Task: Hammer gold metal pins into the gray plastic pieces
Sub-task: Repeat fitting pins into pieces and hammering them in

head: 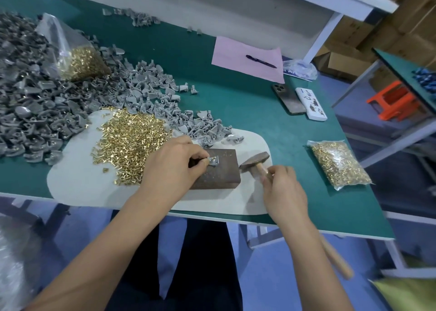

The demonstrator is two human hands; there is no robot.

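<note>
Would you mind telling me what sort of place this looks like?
Probably a small factory assembly bench: a heap of gray plastic pieces, loose gold pins on the green table, and stacked cardboard boxes behind.

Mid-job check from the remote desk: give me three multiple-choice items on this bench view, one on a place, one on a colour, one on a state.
1. Where does the gray piece being worked lie?
A. on the dark block
B. on the pink paper
C. in the bag

2. What colour is the bench top?
A. red
B. green
C. yellow

3. What is the right hand doing?
A. resting flat
B. holding a pen
C. gripping the hammer

Key: 1 A, the left hand pinches the gray piece on the dark block. 2 B, the bench top is green. 3 C, the right hand curls round the hammer handle, its head beside the block.
</note>
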